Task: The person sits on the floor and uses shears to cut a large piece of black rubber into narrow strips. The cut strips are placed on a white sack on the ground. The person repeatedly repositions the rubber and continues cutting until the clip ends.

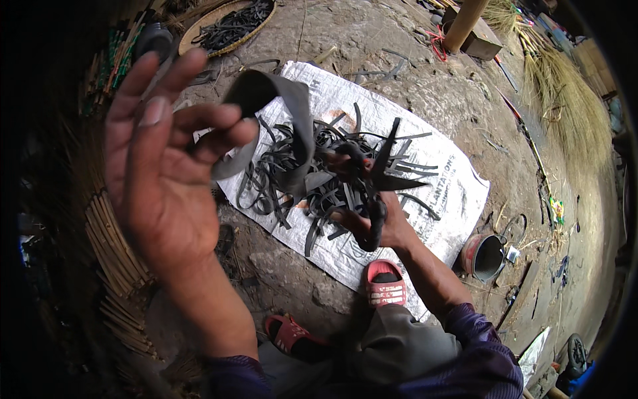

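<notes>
My left hand (173, 179) is raised at the left, palm showing, thumb and upper fingers spread. Its lower fingers curl against a wide, dark rubber strip (299, 116), which loops above the sack; the exact grip is partly hidden. In my right hand (389, 226) is a pair of dark scissors (377, 213) with the blades apart, pointing right. Narrow cut rubber strips (269, 189) lie heaped beneath both hands on a white woven sack (458, 176). The strip's lower end hangs close to my right fingers, and I cannot tell whether they touch.
A round woven basket (189, 43) of dark strips stands at the upper left. A reddish bucket (473, 258) sits right of the sack, near a wooden post (465, 25) and straw bundles (565, 100). Bundled sticks (113, 246) line the left. My pink sandals (385, 292) are at the sack's near edge.
</notes>
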{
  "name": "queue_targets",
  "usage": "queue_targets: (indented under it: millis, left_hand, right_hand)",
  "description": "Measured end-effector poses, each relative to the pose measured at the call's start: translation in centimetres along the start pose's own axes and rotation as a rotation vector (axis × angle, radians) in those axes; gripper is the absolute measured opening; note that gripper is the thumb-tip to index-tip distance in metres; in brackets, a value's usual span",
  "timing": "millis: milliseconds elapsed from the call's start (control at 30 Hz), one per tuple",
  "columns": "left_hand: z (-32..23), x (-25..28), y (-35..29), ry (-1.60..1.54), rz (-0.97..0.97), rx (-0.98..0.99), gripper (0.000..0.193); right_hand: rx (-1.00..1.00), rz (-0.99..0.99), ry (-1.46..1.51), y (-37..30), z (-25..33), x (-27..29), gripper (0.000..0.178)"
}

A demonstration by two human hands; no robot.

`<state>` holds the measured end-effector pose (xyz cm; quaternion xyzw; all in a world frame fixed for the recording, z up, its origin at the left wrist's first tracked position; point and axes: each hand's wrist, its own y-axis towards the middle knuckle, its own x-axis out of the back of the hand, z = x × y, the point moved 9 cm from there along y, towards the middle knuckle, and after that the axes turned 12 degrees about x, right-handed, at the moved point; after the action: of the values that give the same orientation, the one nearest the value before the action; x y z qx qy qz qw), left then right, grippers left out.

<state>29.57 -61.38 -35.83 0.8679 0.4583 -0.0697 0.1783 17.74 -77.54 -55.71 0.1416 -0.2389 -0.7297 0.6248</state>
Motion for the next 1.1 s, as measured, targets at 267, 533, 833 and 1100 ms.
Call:
queue_targets:
  millis: [267,533,833,1100]
  left_hand:
    - [17.5,7.6,-5.2,0.23,-0.266,0.342,0.03]
    - [28.7,18.9,-15.9,0.553,-0.656,0.452,0.024]
    - [32.8,12.7,-16.6,1.391,-0.083,0.543,0.037]
    - [28.5,12.3,-14.4,0.319,-0.133,0.68,0.04]
  right_hand:
    - [-0.51,-0.351,0.246,-4.6,-13.6,-3.2,0.027]
    - [-0.657,-0.401,0.187,-12.8,-14.8,2.0,0.027]
    - [-0.639,-0.204,0.119,-14.7,-12.7,0.7,0.026]
    - [-0.866,-0.179,0.49,-14.5,-11.8,-3.0,0.033]
